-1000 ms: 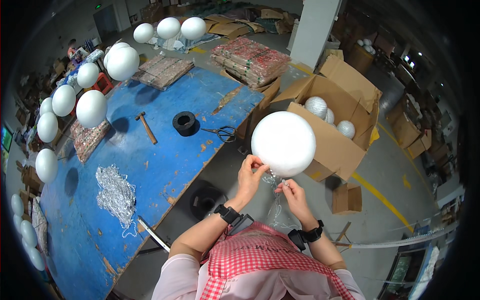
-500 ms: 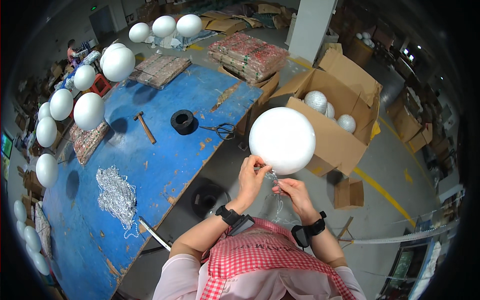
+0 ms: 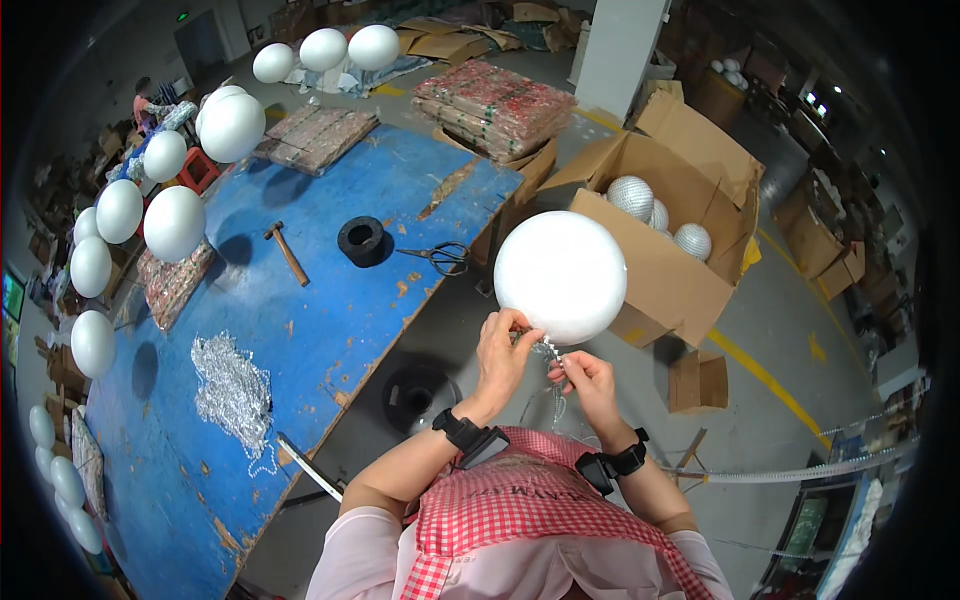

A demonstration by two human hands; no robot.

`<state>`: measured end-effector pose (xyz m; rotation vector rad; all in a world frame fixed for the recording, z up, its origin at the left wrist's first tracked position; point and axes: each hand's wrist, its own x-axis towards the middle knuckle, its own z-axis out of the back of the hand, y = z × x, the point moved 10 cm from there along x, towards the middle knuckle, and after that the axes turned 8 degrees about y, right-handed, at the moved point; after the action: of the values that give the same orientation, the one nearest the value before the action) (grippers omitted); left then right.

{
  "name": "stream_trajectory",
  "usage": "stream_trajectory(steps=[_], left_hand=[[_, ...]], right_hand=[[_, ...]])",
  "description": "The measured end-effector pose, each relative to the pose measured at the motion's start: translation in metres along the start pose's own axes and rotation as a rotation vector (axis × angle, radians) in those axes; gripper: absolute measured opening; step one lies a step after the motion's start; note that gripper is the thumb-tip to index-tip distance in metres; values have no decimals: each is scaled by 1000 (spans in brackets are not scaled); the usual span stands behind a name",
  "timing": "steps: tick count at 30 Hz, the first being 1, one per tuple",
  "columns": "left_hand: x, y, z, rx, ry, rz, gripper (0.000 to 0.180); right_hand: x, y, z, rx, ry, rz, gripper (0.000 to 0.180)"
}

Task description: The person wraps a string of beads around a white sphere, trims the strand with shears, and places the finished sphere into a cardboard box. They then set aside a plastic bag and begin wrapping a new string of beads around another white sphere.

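"Which way did the silver bead strand run?"

"Down and rightward: the left hand pinched it at the white ball's lower edge, the right hand lower down."

"And the ball?"

"Round, it sat just above the fingertips."

Place: this is looking like a production workshop
Worktop: hammer and scissors are lying on its chipped blue top
Cardboard box: silvery balls are sitting inside
Floor: yellow lines are crossing it
Wrapped packs: these are lying stacked
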<state>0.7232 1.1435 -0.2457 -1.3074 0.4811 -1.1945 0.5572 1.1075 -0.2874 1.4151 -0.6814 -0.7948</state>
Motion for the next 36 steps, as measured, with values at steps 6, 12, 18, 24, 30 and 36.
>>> stream_trajectory(steps=[6, 12, 18, 24, 30, 36], left_hand=[[1, 0, 0, 1, 7, -1, 23], [5, 13, 0, -116, 12, 46, 22], [7, 26, -3, -215, 49, 120, 19], [10, 38, -3, -348, 43, 129, 19], [9, 55, -10, -586, 87, 240, 17], [7, 58, -9, -615, 77, 253, 18]], right_hand=[[-1, 3, 7, -47, -87, 67, 14], [5, -14, 14, -110, -94, 4, 13], [3, -11, -5, 42, 105, 7, 9], [-10, 10, -8, 55, 86, 31, 7], [-2, -17, 21, -207, -168, 51, 10], [-4, -9, 24, -296, -289, 96, 14]])
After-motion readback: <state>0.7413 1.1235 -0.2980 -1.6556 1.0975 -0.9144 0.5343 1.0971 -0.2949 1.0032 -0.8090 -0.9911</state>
